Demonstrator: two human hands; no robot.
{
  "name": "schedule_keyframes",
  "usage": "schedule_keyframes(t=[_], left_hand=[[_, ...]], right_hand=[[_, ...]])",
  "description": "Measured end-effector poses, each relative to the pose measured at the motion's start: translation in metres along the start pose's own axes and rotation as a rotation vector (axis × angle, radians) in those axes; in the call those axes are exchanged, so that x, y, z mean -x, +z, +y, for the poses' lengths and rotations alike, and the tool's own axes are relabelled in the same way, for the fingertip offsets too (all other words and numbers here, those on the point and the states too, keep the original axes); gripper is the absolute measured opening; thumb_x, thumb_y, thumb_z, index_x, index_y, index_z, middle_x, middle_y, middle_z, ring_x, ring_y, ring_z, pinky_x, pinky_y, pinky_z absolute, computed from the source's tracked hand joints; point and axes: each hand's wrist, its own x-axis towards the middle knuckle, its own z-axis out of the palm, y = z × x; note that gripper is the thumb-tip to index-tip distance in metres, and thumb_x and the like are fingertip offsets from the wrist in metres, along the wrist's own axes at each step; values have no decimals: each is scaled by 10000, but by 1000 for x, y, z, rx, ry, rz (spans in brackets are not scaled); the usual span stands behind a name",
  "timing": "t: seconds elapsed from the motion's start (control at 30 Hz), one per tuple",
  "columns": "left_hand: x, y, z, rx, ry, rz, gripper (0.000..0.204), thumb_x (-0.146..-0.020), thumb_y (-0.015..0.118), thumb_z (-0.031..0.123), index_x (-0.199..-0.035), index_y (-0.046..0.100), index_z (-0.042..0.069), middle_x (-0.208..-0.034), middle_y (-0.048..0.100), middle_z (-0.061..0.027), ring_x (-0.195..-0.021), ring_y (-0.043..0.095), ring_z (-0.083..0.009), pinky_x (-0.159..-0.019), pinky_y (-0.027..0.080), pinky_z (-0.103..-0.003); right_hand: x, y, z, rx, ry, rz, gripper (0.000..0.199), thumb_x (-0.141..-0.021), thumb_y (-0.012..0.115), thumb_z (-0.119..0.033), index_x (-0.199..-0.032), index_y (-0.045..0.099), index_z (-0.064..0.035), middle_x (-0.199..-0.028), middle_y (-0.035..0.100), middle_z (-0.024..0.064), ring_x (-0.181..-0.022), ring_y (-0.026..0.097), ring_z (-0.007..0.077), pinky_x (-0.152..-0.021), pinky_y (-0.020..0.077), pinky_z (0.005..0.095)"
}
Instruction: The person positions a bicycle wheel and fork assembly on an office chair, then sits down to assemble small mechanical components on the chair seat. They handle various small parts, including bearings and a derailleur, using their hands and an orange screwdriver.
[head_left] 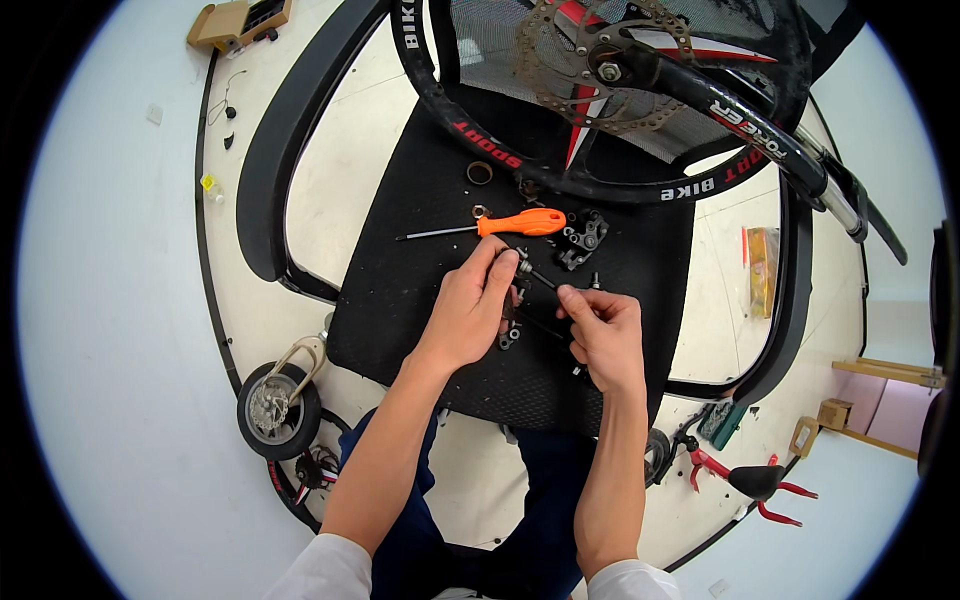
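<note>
Above the black chair seat (pixel 400 330), my left hand (pixel 470 305) pinches a small dark part with a silver fitting (pixel 525 267) between thumb and fingers. A thin black rod (pixel 544 280) runs from that fitting to my right hand (pixel 605 335), whose thumb and forefinger close on its other end. What the left fingers cover is hidden. Beyond my hands lies an orange-handled screwdriver (pixel 525 222), its shaft pointing left. A black bicycle brake caliper (pixel 587 240) rests right of the handle. A small dark part with a silver bolt (pixel 511 336) is below my left fingers.
A bicycle wheel (pixel 600 185) with a disc rotor (pixel 540 60) and a black fork (pixel 740 125) covers the far seat. A metal ring (pixel 479 173) lies before it. Armrests (pixel 265 190) flank the seat. A small wheel (pixel 279 410) and red-handled part (pixel 710 462) are on the floor.
</note>
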Motion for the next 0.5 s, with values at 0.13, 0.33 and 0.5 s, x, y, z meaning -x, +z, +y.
schedule_keyframes(t=[0.13,0.33,0.5], left_hand=[[-3,-1,-10,-22,19,43,294,-1048,428,321,-987,519,49,-629,571,-36,-505,549,-99,-487,439,-257],[-4,-3,-12,-111,140,69,325,-1044,440,325,-947,520,26,-613,574,-67,-533,567,-131,-526,434,-281],[-3,-6,-10,-98,108,60,358,-1042,444,334,-920,535,11,-616,575,-77,-553,568,-136,-551,436,-290]], right_hand=[[-2,7,5,150,-129,65,351,-923,702,-219,-674,616,14,-490,394,-71,-393,307,8,-367,180,220],[-10,4,16,290,-210,132,409,-893,731,-254,-623,618,32,-509,410,-64,-518,331,22,-459,237,250],[-5,11,12,346,-303,164,427,-894,732,-253,-607,591,32,-511,378,-66,-519,312,24,-457,222,252]])
